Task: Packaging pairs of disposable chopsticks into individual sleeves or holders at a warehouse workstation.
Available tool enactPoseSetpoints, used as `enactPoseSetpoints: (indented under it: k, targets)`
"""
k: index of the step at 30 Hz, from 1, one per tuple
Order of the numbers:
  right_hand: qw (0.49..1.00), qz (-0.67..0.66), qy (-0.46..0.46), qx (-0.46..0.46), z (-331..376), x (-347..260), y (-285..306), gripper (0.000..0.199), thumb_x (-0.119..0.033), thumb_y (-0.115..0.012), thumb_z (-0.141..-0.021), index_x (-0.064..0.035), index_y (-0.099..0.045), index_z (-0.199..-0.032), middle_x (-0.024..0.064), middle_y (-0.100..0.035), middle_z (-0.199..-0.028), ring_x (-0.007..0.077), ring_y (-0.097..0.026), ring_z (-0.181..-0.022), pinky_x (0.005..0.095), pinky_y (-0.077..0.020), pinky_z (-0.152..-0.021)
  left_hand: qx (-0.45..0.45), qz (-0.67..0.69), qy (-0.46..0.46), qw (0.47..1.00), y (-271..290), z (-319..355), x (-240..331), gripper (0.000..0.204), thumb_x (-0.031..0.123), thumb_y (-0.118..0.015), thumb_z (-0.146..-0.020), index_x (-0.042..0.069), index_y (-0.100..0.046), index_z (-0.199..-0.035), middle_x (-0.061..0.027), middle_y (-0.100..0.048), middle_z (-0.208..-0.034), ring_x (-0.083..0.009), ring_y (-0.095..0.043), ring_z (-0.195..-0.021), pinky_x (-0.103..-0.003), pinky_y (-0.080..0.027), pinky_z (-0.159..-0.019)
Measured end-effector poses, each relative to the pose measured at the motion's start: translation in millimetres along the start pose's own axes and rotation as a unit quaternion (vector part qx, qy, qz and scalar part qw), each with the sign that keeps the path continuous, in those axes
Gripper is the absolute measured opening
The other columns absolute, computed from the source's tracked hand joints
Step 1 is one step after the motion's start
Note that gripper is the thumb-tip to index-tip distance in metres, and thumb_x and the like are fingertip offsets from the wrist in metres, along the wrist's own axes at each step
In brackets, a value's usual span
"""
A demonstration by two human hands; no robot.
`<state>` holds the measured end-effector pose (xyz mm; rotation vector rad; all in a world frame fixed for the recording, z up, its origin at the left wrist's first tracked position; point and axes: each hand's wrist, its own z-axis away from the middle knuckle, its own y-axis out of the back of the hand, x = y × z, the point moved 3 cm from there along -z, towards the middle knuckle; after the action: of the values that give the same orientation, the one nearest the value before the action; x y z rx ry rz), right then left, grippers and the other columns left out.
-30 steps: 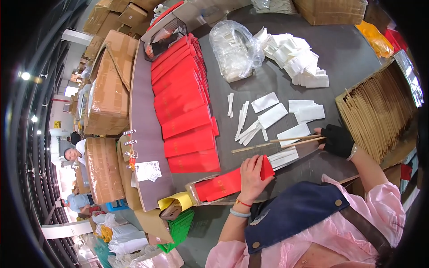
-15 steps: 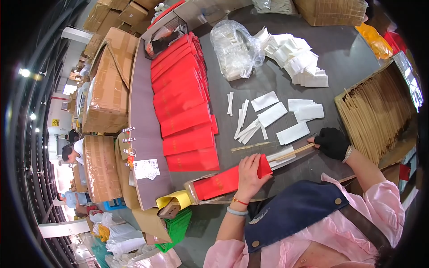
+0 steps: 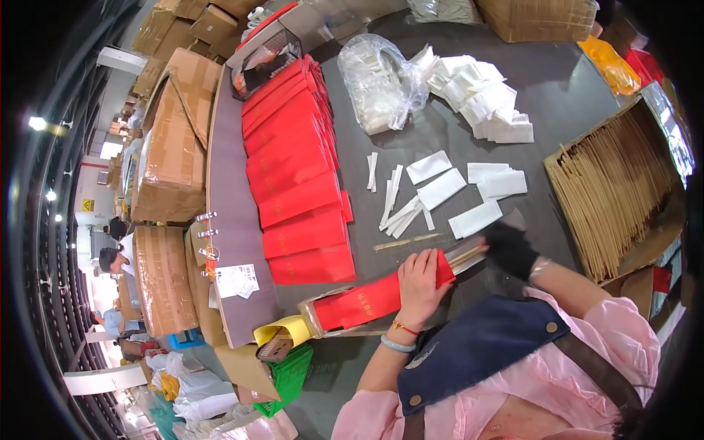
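My left hand (image 3: pixel 419 282) grips a long red paper sleeve (image 3: pixel 359 304) near its right end, fingers over the top and thumb at the edge. The sleeve lies slantwise at the table's front edge. Light wooden chopsticks (image 3: pixel 466 254) and a clear plastic wrapper (image 3: pixel 459 267) stick out of its right end. At their outer ends is my right hand (image 3: pixel 511 248) in a black fingerless glove, smeared by motion, so its grip is hard to read. Just beyond lie folded white napkins (image 3: pixel 474 219) and thin white paper strips (image 3: pixel 407 215).
Overlapping red sleeves (image 3: pixel 293 169) form a row at left. A clear plastic bag (image 3: pixel 378 84) and a heap of white packets (image 3: pixel 484 95) lie at the back. A carton of wooden chopsticks (image 3: pixel 609 198) stands at right. A yellow-lined holder (image 3: pixel 282 337) hangs by the front edge.
My right hand has moved left and slightly down toward the sleeve. Less of the chopsticks now shows outside it. My left hand keeps its hold, and the view has shifted slightly.
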<state>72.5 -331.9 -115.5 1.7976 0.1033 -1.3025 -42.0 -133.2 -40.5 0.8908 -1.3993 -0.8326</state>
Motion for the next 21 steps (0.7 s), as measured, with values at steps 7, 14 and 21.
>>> enactPoseSetpoints:
  k: [7, 14, 21]
  targets:
    - [0.966, 0.225, 0.121, -0.045, -22, -77, 21, 0.060, -0.037, -0.079, -0.062, -0.0125, -0.063, -0.114, 0.0092, -0.061, -0.099, 0.0283, -0.057, -0.101, 0.0488, -0.0399, -0.091, -0.051, -0.063, -0.061, 0.995, 15, -13, 10, 0.052, 0.014, -0.073, -0.069, 0.018, -0.060, -0.119, -0.0125, -0.054, -0.116, -0.0337, -0.051, -0.104, -0.046, -0.042, -0.087]
    - [0.964, 0.247, 0.072, -0.061, -18, -63, 75, 0.060, -0.042, -0.081, -0.057, -0.0097, -0.060, -0.103, 0.0101, -0.059, -0.096, 0.0287, -0.056, -0.099, 0.0496, -0.0387, -0.089, -0.073, -0.073, -0.115, 0.988, 105, -49, 2, 0.024, 0.001, -0.065, -0.064, 0.007, -0.061, -0.087, -0.0168, -0.055, -0.097, -0.0365, -0.055, -0.093, -0.045, -0.048, -0.078]
    - [0.969, 0.244, 0.001, -0.028, -12, -91, 73, 0.061, -0.039, -0.083, -0.056, -0.0090, -0.056, -0.103, 0.0111, -0.056, -0.099, 0.0304, -0.056, -0.095, 0.0440, -0.0381, -0.087, 0.085, -0.028, 0.093, 0.992, 53, 3, -58, 0.060, 0.030, -0.081, -0.069, 0.004, -0.059, -0.118, -0.0181, -0.050, -0.129, -0.0399, -0.044, -0.122, -0.054, -0.031, -0.107]
